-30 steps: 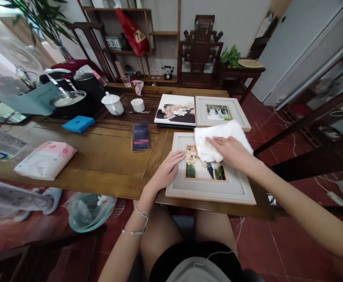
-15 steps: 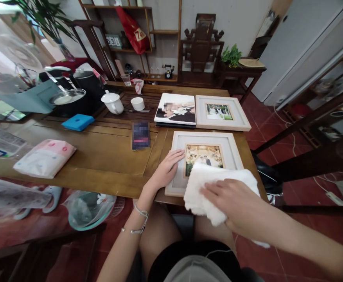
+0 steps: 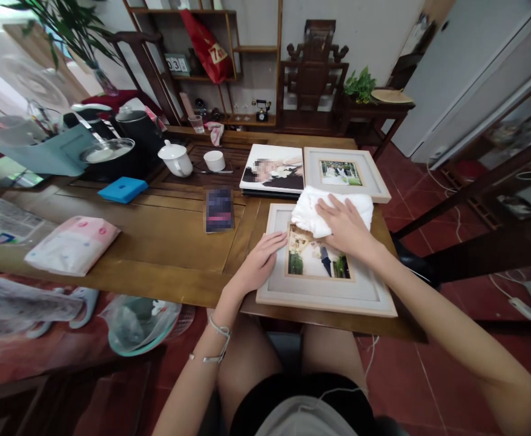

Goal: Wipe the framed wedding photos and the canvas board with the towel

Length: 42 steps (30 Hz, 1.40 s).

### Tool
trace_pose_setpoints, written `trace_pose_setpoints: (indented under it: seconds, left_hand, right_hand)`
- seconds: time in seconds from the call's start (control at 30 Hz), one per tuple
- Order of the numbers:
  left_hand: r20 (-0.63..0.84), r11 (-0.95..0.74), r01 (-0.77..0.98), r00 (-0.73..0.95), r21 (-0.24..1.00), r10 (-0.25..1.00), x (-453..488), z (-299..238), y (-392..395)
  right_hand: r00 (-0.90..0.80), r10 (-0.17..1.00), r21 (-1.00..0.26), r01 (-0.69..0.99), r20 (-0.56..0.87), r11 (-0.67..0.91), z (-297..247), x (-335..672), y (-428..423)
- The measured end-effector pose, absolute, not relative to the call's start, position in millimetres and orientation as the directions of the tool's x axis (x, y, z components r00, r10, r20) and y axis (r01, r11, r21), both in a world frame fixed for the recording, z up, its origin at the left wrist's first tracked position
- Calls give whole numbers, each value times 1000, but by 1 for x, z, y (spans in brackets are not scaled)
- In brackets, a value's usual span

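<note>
A light wood picture frame lies flat at the near edge of the table, a photo of people in its middle. My left hand rests on the frame's left side, fingers stretched out and flat. At the frame's far edge, my right hand presses a folded white cloth against it, with the fingers laid over the cloth. The cloth hides the frame's top part and the upper edge of the photo. Just behind it lie a second wood frame and a white-covered photo piece on a dark base.
On the wooden table lie a phone with a blurred screen, a blue box and a tissue pack. A lidded white cup and a small cup stand further back. A lined bin is below.
My right hand has moved the white cloth from the frame's near right corner to its far edge, uncovering the lower photo. My left hand stays in place.
</note>
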<state>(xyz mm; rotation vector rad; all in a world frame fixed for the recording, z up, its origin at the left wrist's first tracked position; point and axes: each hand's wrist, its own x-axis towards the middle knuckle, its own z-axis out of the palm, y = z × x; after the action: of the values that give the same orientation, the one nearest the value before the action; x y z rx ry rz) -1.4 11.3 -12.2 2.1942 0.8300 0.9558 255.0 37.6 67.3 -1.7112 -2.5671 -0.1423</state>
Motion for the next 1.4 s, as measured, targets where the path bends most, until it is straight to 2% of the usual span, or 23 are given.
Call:
trace_pose_setpoints:
  seconds: [0.13,0.3,0.43,0.53,0.6,0.7,0.83,0.9,1.0,1.07,1.2,1.33,1.4]
  left_hand:
    - [410,-627,319,537,711,737,0,-11,12]
    - [402,-625,336,537,704,741,1,-8,11]
    - [399,-624,337,539,706,742,1,-5,10]
    - [388,-618,342,544,708,744,1,-4,10]
    - [376,-613,349,548,709,747,0,-4,10]
    - [367,-611,359,552,706,749,0,-4,10]
    - [368,-610,362,548,705,751,0,-5,11]
    - [366,-609,362,549,706,751,0,-5,11]
    - [369,-608,356,547,710,751,1,-5,11]
    - [368,-603,345,547,719,752,0,-4,11]
    - [372,-609,303,571,733,732,-1,-3,12]
    - [407,-629,281,563,725,720,-3,-7,12]
    - [408,-632,291,560,718,721,-3,-9,12]
  right_hand:
    - [-529,843,48,844,-94,535,78,234,12]
    - [-650,706,-57,746,-281,664,99,219,-59]
    - [-742,614,-220,668,-269,711,114,230,-86]
    - [-728,649,-262,685,-221,680,109,251,-65]
    - [-662,731,-192,749,-164,635,99,269,-38]
    - [-520,854,-15,854,-24,520,83,291,2]
    - [-374,916,168,922,145,350,71,289,23]
    - [-362,924,221,918,126,330,68,272,14]
    - [-401,916,229,891,-6,392,68,236,-21]
    - [-490,867,175,850,-90,498,70,215,-51]
    - [-695,708,-29,716,-124,697,84,203,-93]
    - [-793,577,-283,609,-196,741,103,236,-82]
    - [-783,590,-341,618,-195,708,106,262,-61]
